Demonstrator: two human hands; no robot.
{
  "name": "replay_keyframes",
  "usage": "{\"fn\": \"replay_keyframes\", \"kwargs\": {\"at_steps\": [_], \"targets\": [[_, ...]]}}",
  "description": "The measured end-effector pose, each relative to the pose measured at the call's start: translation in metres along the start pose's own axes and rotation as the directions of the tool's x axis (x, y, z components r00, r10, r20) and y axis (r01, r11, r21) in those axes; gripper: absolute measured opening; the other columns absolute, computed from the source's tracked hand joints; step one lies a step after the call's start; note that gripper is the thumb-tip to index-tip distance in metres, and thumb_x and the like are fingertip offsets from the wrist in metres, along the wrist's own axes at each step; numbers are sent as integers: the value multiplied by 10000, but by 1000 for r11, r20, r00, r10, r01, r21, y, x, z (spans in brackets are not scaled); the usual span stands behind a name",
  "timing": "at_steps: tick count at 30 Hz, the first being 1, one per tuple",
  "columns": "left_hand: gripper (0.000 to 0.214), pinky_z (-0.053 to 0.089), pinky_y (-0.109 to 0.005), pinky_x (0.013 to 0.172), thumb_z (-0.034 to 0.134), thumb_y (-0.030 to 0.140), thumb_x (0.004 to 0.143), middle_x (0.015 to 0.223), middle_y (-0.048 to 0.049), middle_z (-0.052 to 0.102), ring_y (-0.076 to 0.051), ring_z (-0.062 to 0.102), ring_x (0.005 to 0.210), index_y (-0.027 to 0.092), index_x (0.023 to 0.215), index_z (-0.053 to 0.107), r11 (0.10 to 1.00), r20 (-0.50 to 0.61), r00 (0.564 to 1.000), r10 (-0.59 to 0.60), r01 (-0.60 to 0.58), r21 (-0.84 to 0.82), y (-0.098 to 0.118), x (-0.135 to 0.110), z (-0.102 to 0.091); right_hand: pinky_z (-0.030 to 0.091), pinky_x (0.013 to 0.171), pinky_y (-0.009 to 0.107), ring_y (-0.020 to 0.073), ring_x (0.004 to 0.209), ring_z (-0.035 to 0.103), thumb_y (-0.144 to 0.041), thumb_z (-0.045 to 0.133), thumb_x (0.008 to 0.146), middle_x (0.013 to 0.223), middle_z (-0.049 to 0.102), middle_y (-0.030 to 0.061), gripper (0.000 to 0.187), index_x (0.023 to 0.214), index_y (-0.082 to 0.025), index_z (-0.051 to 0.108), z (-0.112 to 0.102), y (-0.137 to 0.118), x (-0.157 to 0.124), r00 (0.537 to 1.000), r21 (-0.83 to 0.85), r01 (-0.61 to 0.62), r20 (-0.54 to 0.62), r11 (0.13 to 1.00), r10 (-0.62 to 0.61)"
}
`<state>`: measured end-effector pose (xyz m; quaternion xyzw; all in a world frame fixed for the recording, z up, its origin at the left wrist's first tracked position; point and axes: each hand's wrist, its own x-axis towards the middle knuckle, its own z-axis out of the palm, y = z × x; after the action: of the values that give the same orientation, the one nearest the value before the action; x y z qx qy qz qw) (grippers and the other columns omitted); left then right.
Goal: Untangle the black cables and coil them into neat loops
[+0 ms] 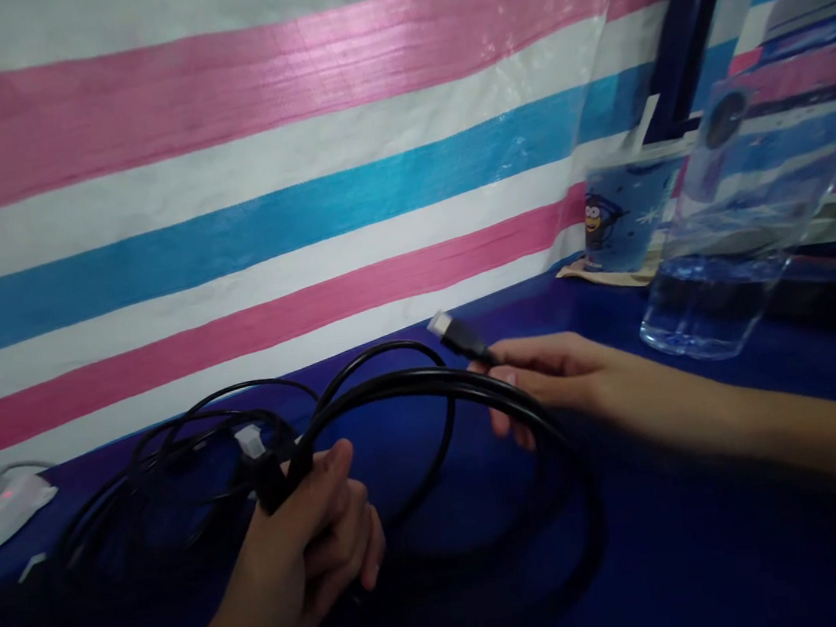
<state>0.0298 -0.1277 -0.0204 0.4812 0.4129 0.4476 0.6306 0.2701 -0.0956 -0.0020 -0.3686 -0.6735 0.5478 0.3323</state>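
My left hand [329, 530] is closed around a coiled black cable [426, 383], whose loops arch to the right over the blue table [686, 545]. A plug with a pale tip [251, 441] sticks up above that fist, beside the thumb. My right hand [538, 380] pinches the black housing of a plug [458, 337] with a light, flat metal end, which points up and left. It looks like a USB plug, though motion blurs it. The right fingers are just behind the upper loops of the coil; whether they touch them I cannot tell.
More tangled black cables [109, 520] lie at the left. A white device with a red light [9, 501] sits at the far left. A clear bottle with some liquid [718, 294] and a blue cartoon packet [619, 220] stand at the right. A striped sheet [264, 220] hangs behind.
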Motion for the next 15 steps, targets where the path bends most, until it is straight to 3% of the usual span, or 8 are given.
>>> {"fn": "replay_keyframes", "kwargs": {"at_steps": [3, 7, 9, 11, 13, 15], "targets": [[653, 372, -216, 416, 594, 568, 753, 365, 65, 120, -52, 217, 322, 186, 419, 185, 1000, -10, 1000, -13, 13, -1, -1, -2, 3, 390, 584, 188, 84, 656, 512, -396, 380, 956, 784, 583, 16, 334, 928, -145, 598, 5, -4, -5, 984, -216, 63, 179, 974, -24], [672, 354, -206, 403, 648, 629, 663, 377, 73, 125, -38, 193, 329, 184, 422, 206, 994, -46, 993, -106, 105, -38, -1, -6, 8, 388, 627, 166, 80, 704, 494, -324, 427, 945, 862, 587, -2, 296, 1157, -217, 604, 20, -20, -20, 924, -373, 227, 374, 900, -78], [684, 320, -195, 382, 691, 637, 601, 402, 76, 137, -34, 195, 343, 187, 429, 206, 983, -82, 981, -176, 171, -63, 1, -6, 11, 376, 580, 153, 69, 648, 474, -292, 446, 934, 803, 573, -10, 302, 1181, -227, 607, 26, -29, -27, 910, -312, 164, 414, 936, -22], [660, 287, -188, 364, 708, 615, 593, 413, 79, 144, -37, 196, 348, 190, 445, 225, 982, -138, 974, -182, 173, -74, 1, -5, 12, 358, 515, 154, 65, 585, 450, -302, 424, 936, 727, 551, -1, 304, 1086, -174, 655, 27, -33, -29, 909, -206, 39, 413, 978, 51], [612, 286, -189, 363, 686, 575, 647, 399, 79, 149, -43, 211, 339, 190, 449, 253, 990, -191, 972, -138, 128, -64, 1, -3, 13, 399, 555, 171, 79, 619, 497, -270, 368, 942, 774, 593, 32, 338, 995, -125, 670, 27, -34, -30, 906, -59, -70, 413, 996, 88], [583, 277, -187, 357, 647, 542, 706, 380, 74, 160, -46, 223, 329, 187, 446, 264, 993, -257, 960, -114, 100, -68, -1, -1, 13, 448, 673, 214, 111, 733, 568, -210, 314, 929, 879, 641, 63, 359, 1021, -121, 649, 25, -31, -28, 914, 138, -79, 405, 987, 16]]}}
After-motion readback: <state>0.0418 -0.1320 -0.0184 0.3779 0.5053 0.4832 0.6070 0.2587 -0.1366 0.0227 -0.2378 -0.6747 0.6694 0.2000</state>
